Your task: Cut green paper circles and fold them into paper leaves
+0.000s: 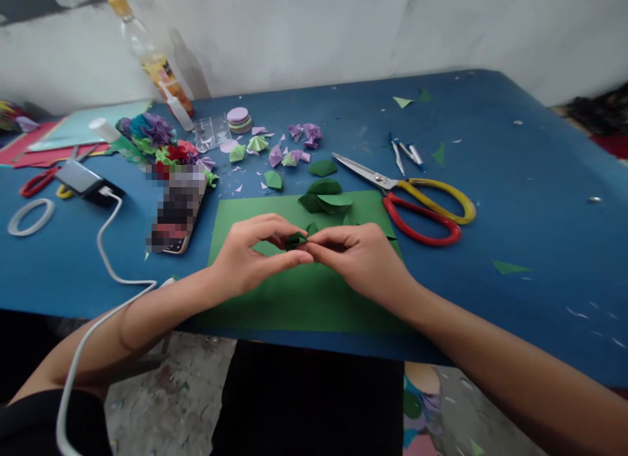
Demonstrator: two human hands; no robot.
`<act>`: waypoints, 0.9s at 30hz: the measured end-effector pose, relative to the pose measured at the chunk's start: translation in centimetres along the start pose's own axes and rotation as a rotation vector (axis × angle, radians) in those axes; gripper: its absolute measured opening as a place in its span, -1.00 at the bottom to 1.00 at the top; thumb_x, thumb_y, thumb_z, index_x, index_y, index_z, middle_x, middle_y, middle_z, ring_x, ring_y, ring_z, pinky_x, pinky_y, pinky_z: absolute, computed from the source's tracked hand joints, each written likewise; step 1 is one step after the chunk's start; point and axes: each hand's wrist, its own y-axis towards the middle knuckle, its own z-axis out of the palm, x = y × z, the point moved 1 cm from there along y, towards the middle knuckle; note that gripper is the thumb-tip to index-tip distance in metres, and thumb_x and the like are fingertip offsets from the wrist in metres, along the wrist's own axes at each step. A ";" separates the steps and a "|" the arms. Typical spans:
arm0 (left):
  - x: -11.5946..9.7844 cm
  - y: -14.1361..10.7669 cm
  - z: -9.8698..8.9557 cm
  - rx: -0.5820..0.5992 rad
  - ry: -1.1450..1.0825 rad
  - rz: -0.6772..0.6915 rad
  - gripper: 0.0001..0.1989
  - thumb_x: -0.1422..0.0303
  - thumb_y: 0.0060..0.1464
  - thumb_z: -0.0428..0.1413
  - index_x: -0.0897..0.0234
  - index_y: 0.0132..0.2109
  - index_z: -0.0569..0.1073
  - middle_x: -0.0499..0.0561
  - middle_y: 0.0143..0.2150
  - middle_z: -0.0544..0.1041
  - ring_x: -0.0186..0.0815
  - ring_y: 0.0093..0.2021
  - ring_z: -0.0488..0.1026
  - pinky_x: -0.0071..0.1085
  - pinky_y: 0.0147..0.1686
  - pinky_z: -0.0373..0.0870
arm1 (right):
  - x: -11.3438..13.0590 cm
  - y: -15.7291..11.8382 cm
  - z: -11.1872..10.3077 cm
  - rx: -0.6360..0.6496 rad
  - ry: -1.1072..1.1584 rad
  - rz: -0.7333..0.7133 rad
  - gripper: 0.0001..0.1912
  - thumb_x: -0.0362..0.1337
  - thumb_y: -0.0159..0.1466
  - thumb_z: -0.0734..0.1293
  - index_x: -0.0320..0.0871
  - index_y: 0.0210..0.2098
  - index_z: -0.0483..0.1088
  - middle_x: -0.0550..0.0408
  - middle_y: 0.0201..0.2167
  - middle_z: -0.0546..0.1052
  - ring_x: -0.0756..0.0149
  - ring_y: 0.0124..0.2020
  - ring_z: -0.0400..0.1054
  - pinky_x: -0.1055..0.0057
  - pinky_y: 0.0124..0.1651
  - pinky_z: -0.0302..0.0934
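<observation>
Both hands meet over a green paper sheet [304, 299] that lies near the table's front edge. A small dark green paper piece [295, 241] is pinched between the thumb and fingers of my left hand [250, 256]. My right hand [360, 256] grips the same piece from the right, thumb and fingertips pressed together, partly hiding it. Just behind the hands, several dark green cut paper pieces [324, 197] lie loosely on and beyond the sheet's back edge.
Large scissors [380, 179] with red and yellow handles lie right of the sheet. A phone [179, 210], power bank [83, 178], white cable [105, 246], tape ring [31, 217], crumpled paper flowers [152, 129] and a bottle [157, 63] stand or lie left. Pens [407, 152] lie behind the scissors.
</observation>
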 end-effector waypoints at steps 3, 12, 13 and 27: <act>0.0 0.0 0.0 0.013 0.096 0.069 -0.90 0.38 -0.02 0.27 0.34 -0.35 0.55 0.00 -0.43 0.56 -0.45 -0.46 0.46 -0.57 -0.45 0.43 | 0.1 -0.2 -0.1 -0.003 -0.033 -0.033 -0.79 -0.26 0.19 0.35 -0.22 -0.51 0.54 0.19 -0.65 0.44 0.47 -0.59 0.25 0.53 -0.53 0.07; -0.2 0.1 0.0 0.034 -0.036 -0.055 -0.87 0.42 0.08 0.19 0.31 -0.42 0.58 -0.02 -0.46 0.57 -0.45 -0.45 0.47 -0.55 -0.45 0.40 | 0.7 -0.3 0.1 -0.015 -0.048 -0.059 -0.84 -0.29 0.17 0.38 -0.19 -0.50 0.55 0.19 -0.62 0.52 0.46 -0.57 0.32 0.55 -0.51 0.15; -0.2 0.2 0.0 0.014 -0.049 -0.062 -0.87 0.42 0.08 0.19 0.31 -0.42 0.58 -0.02 -0.46 0.57 -0.44 -0.45 0.47 -0.55 -0.45 0.40 | 0.8 -0.3 0.1 -0.017 -0.035 -0.056 -0.86 -0.27 0.16 0.39 -0.18 -0.48 0.55 0.18 -0.59 0.54 0.44 -0.55 0.36 0.55 -0.49 0.18; 0.5 0.6 0.2 -0.029 -0.143 -0.181 -0.90 0.38 0.04 0.22 0.31 -0.33 0.61 0.04 -0.40 0.58 -0.40 -0.43 0.48 -0.50 -0.49 0.40 | 0.2 0.1 -0.1 -0.138 0.101 0.044 -0.79 -0.08 0.09 0.45 -0.09 -0.43 0.51 0.10 -0.51 0.60 0.23 -0.47 0.51 0.39 -0.41 0.43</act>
